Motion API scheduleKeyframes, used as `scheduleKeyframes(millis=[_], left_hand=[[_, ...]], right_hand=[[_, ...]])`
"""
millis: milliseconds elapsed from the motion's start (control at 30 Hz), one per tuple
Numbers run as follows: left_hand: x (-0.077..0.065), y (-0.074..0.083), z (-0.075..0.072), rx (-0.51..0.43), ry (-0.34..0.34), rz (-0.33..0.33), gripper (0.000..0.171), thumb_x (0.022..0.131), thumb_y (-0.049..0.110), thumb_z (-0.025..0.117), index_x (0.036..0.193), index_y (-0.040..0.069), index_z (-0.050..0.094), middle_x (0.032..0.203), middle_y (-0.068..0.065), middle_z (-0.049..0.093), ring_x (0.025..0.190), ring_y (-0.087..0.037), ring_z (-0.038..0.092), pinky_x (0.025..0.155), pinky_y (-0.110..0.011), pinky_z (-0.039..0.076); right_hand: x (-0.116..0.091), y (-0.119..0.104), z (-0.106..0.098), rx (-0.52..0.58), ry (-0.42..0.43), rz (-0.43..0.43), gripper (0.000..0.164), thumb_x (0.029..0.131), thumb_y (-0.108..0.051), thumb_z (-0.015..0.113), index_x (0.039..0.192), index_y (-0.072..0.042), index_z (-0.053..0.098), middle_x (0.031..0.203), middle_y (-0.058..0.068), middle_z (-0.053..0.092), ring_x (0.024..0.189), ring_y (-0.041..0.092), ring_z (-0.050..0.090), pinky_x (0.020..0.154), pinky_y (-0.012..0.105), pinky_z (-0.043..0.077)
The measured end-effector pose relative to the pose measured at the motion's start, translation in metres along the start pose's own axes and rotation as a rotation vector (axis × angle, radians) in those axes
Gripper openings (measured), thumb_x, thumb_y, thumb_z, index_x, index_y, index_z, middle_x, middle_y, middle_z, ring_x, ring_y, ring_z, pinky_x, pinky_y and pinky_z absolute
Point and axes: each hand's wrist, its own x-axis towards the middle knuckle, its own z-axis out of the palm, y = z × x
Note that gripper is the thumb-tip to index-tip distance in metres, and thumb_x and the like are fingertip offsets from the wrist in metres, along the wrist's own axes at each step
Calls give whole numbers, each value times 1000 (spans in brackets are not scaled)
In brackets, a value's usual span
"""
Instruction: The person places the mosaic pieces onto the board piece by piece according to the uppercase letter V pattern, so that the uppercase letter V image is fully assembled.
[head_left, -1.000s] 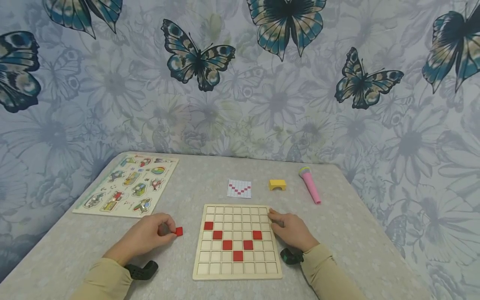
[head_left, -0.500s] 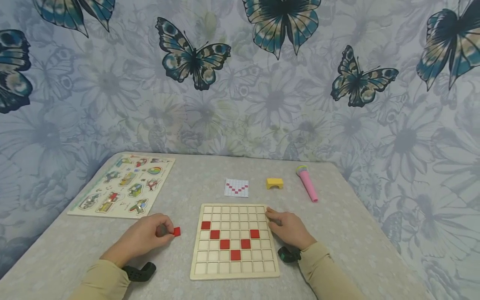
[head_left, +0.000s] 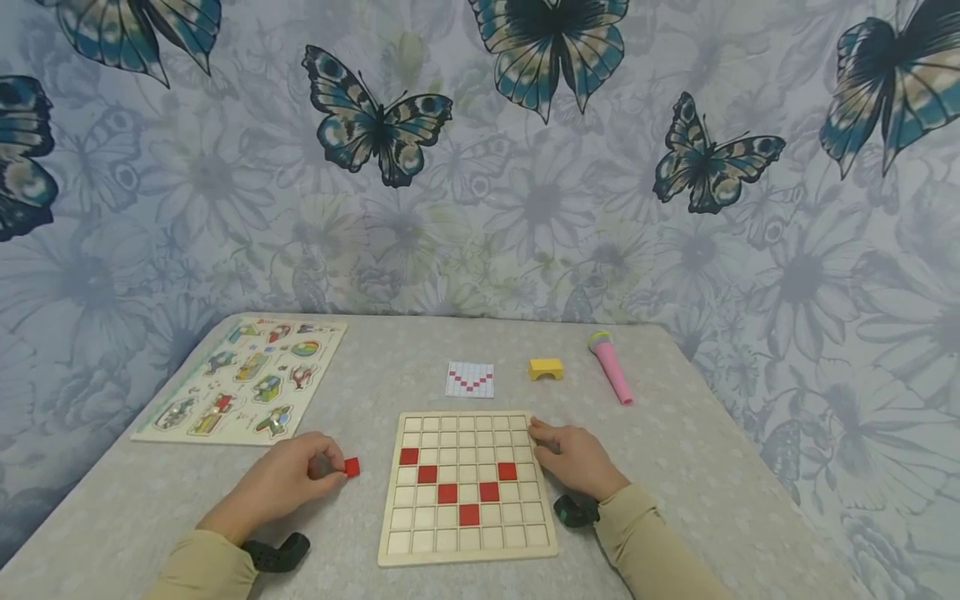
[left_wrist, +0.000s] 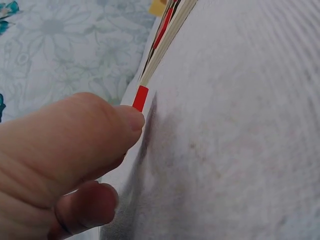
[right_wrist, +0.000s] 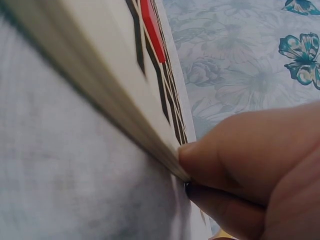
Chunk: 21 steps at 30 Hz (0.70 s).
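My left hand (head_left: 281, 482) pinches a red square tile (head_left: 352, 467) between thumb and fingers, left of the board and apart from it. The left wrist view shows one end of this tile (left_wrist: 141, 98) beyond the thumb tip. In front of me lies a pale wooden grid board (head_left: 467, 534), with several red tiles (head_left: 447, 493) set in its squares in a lopsided V. With thumb and finger, my right hand (head_left: 581, 462) holds the board's right edge near the far corner. The right wrist view has the thumb (right_wrist: 220, 150) against that edge.
Behind the board lies a small card (head_left: 470, 379) printed with a red V on a grid. A yellow arch block (head_left: 545, 369) and a pink toy microphone (head_left: 612, 371) are at the back right. A picture puzzle board (head_left: 240, 379) lies at the far left.
The head view has shifted slightly, so everything sits a little further left in it. Both hands keep their places, the left one still pinching the red tile.
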Motion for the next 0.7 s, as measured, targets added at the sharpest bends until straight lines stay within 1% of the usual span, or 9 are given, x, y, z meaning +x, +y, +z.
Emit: scheduleKeyframes(millis=[33,67,167,267,367,433,500,633,700], left_hand=[[-1,-1,0,-4,5,3,22,83,21,86,85,29,65,72,11,53,59,-4,44,54,-24,39],[-1,-1,0,-10,13,6,22,83,21,86,85,29,65,72,11,53,59,-4,44,54,-24,38],[-2,-3,1,-28,48,24,21,83,20,86,84,28,67,77,12,58,60,-3,45,55,-24,39],[0,-4,4,-38,92,49,23,82,18,87,84,30,68,85,13,63,62,-1,46,56,-23,41],[4,0,6,-46,124,86,23,83,17,87,84,31,69,91,14,66,63,0,48,57,-22,42],[7,7,6,-47,125,115,21,83,18,87,84,30,69,91,15,66,63,0,48,57,-22,42],[11,17,6,-48,105,133,19,84,21,86,85,30,70,89,16,64,62,0,47,55,-23,42],[21,45,10,-19,39,139,21,85,25,85,85,36,68,84,20,60,61,-1,46,55,-23,42],[29,60,14,2,14,153,20,86,27,85,85,37,67,83,20,58,61,0,46,56,-22,42]], right_hand=[[0,-1,0,1,1,-2,40,99,-17,67,138,-7,65,146,2,60,128,17,60,69,28,42],[1,-1,0,0,2,-3,40,99,-18,67,138,-7,65,146,2,60,131,18,59,72,29,43],[1,-3,1,-9,3,-2,40,99,-19,67,138,-7,65,146,1,60,136,22,56,88,36,52],[2,-4,1,-11,-1,-8,41,99,-20,67,137,-7,65,147,1,60,138,25,53,102,46,51],[2,-4,1,-2,-1,-14,41,99,-20,67,137,-7,65,147,2,59,139,26,53,106,49,49],[1,-2,1,-8,3,-32,41,99,-20,67,137,-7,66,146,3,60,138,28,54,107,51,47],[1,-1,2,-8,1,-36,41,99,-21,67,137,-7,66,146,2,60,138,28,53,109,52,46],[-1,2,3,-17,-9,-46,40,99,-21,67,137,-7,66,147,2,59,139,28,53,108,53,46],[0,2,3,-18,-14,-52,40,100,-21,67,138,-8,66,148,2,58,139,28,52,108,53,46]])
